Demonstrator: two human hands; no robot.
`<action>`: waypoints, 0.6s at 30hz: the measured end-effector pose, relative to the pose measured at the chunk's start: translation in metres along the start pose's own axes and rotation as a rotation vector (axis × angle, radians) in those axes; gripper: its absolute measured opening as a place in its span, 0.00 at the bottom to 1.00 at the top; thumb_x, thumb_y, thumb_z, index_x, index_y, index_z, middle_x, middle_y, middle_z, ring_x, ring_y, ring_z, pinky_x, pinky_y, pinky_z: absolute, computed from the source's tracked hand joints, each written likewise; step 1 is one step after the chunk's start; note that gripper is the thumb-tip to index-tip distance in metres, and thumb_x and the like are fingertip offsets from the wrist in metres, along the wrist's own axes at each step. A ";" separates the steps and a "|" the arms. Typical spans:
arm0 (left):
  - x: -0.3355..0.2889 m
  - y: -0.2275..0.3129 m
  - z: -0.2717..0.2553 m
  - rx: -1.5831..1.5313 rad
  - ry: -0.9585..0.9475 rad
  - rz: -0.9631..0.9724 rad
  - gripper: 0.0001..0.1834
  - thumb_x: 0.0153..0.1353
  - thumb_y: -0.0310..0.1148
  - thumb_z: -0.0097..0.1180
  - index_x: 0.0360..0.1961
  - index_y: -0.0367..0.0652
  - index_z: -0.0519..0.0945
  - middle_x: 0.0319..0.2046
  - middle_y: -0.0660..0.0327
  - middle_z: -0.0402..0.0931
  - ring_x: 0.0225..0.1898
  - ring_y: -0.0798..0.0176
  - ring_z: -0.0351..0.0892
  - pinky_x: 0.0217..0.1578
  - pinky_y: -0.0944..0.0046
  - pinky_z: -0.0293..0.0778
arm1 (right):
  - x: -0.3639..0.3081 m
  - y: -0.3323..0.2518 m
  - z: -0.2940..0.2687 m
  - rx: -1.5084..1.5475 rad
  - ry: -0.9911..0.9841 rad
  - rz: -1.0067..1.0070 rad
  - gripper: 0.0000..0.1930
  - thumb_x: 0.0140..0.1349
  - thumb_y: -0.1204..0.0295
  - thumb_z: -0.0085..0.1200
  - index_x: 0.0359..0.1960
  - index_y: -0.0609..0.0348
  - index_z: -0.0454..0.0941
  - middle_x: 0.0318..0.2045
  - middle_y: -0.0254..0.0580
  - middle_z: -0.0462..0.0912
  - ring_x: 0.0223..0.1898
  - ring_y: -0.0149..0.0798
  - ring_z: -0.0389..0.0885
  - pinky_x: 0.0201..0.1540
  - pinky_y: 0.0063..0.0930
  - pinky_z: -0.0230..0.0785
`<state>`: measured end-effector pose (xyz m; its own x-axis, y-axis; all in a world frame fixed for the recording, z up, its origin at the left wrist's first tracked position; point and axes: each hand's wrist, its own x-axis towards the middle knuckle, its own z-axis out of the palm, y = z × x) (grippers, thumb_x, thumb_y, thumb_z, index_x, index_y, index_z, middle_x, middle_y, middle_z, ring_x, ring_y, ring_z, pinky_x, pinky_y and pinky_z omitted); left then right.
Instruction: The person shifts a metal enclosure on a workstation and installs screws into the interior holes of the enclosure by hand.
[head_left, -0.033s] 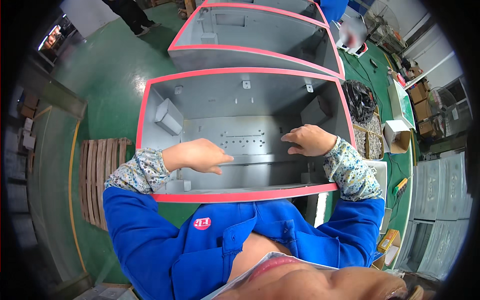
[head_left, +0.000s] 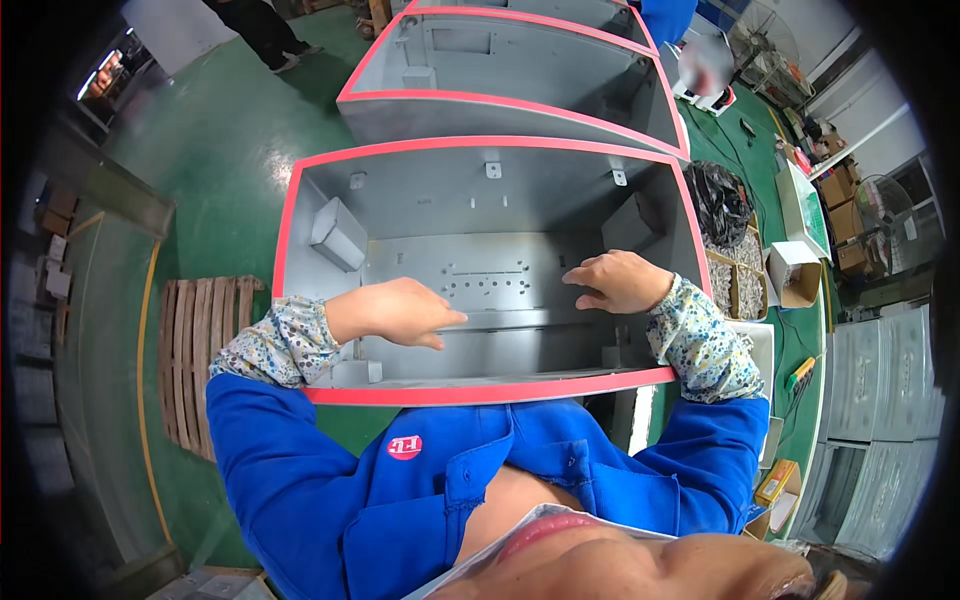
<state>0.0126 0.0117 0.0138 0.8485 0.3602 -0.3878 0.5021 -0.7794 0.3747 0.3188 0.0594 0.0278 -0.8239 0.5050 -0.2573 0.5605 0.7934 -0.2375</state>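
In front of me lies a large grey metal cabinet [head_left: 488, 143], its open side up and its edges lined in pinkish red. My left hand [head_left: 400, 312] hovers over the cabinet's left half, fingers stretched to the right and thumb apart. Over the right half is my right hand [head_left: 622, 281], its fingers loosely extended to the left. Neither holds anything that I can see. Patterned sleeve covers cross the cabinet's two sides. Inside, a pale box-shaped bracket [head_left: 340, 235] sits on the left wall, and small drilled tabs [head_left: 492, 170] line the far wall. The floor panel has a row of holes.
Similar red-edged cabinets [head_left: 520, 105] stand beyond this one. A wooden pallet [head_left: 200, 350] lies at left. To the right are a black plastic bag [head_left: 718, 200], boxes of small parts [head_left: 745, 270] and an open carton [head_left: 795, 272]. Another person's legs [head_left: 255, 30] show far left.
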 end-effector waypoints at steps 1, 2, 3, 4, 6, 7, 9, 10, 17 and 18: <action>0.001 0.000 0.000 0.005 -0.002 0.000 0.25 0.54 0.40 0.50 0.52 0.41 0.65 0.33 0.53 0.72 0.34 0.49 0.73 0.35 0.55 0.69 | 0.000 0.000 0.000 -0.001 0.001 -0.001 0.15 0.49 0.63 0.55 0.37 0.57 0.73 0.27 0.45 0.77 0.31 0.48 0.76 0.34 0.38 0.69; 0.001 0.000 0.001 0.011 -0.005 0.000 0.26 0.54 0.41 0.50 0.52 0.40 0.65 0.33 0.53 0.72 0.34 0.50 0.73 0.34 0.56 0.69 | 0.000 -0.001 -0.001 0.004 -0.018 0.010 0.16 0.49 0.63 0.55 0.38 0.57 0.73 0.28 0.45 0.77 0.31 0.48 0.76 0.34 0.38 0.69; 0.001 0.000 0.001 0.013 -0.004 -0.001 0.26 0.54 0.41 0.50 0.52 0.40 0.65 0.33 0.53 0.72 0.34 0.50 0.73 0.34 0.56 0.69 | 0.000 -0.001 -0.002 0.010 -0.038 0.020 0.16 0.49 0.63 0.55 0.38 0.57 0.73 0.28 0.45 0.77 0.31 0.48 0.76 0.34 0.38 0.69; 0.001 0.000 0.001 0.009 -0.008 0.000 0.26 0.54 0.41 0.50 0.52 0.40 0.65 0.33 0.53 0.72 0.34 0.50 0.73 0.34 0.56 0.70 | 0.000 -0.001 -0.002 0.009 -0.037 0.019 0.16 0.49 0.63 0.55 0.38 0.57 0.73 0.28 0.45 0.77 0.31 0.48 0.76 0.34 0.38 0.69; 0.001 -0.001 0.002 0.006 -0.011 0.000 0.26 0.54 0.41 0.50 0.52 0.40 0.65 0.33 0.53 0.72 0.34 0.50 0.73 0.34 0.56 0.70 | 0.000 -0.001 -0.001 -0.007 -0.024 0.003 0.17 0.49 0.63 0.55 0.39 0.57 0.73 0.28 0.45 0.77 0.31 0.48 0.76 0.34 0.37 0.69; 0.001 -0.001 0.003 0.007 -0.005 0.006 0.26 0.54 0.41 0.50 0.52 0.40 0.65 0.33 0.53 0.72 0.34 0.50 0.73 0.34 0.56 0.70 | 0.000 -0.001 -0.001 -0.007 -0.023 0.004 0.17 0.49 0.63 0.55 0.39 0.57 0.73 0.28 0.45 0.77 0.31 0.48 0.76 0.34 0.37 0.69; 0.002 -0.001 0.003 0.008 0.000 0.013 0.26 0.54 0.41 0.50 0.52 0.39 0.65 0.33 0.53 0.72 0.34 0.50 0.73 0.34 0.56 0.70 | 0.001 0.000 -0.001 -0.007 -0.042 0.002 0.17 0.49 0.63 0.55 0.39 0.57 0.73 0.28 0.45 0.77 0.32 0.48 0.76 0.34 0.37 0.69; 0.002 -0.001 0.002 0.008 -0.002 0.011 0.26 0.54 0.41 0.50 0.52 0.40 0.65 0.33 0.53 0.72 0.34 0.50 0.73 0.34 0.56 0.70 | 0.001 0.000 -0.001 -0.007 -0.042 0.002 0.17 0.49 0.63 0.55 0.39 0.57 0.73 0.28 0.45 0.77 0.32 0.48 0.76 0.34 0.37 0.69; 0.002 0.001 -0.001 0.002 -0.016 -0.002 0.25 0.54 0.41 0.50 0.52 0.40 0.65 0.33 0.53 0.72 0.34 0.50 0.73 0.34 0.55 0.69 | 0.001 0.002 0.002 -0.013 -0.030 -0.013 0.17 0.49 0.62 0.55 0.38 0.57 0.73 0.28 0.45 0.77 0.31 0.48 0.76 0.34 0.37 0.69; 0.002 0.001 -0.001 0.003 -0.017 0.000 0.25 0.54 0.41 0.50 0.52 0.40 0.65 0.33 0.53 0.72 0.34 0.50 0.73 0.34 0.55 0.69 | 0.000 0.003 0.003 -0.014 -0.024 -0.023 0.17 0.49 0.62 0.55 0.38 0.57 0.73 0.28 0.44 0.77 0.31 0.48 0.76 0.34 0.37 0.69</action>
<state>0.0148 0.0120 0.0147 0.8455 0.3514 -0.4021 0.5015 -0.7811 0.3719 0.3204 0.0610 0.0241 -0.8341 0.4784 -0.2747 0.5401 0.8095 -0.2303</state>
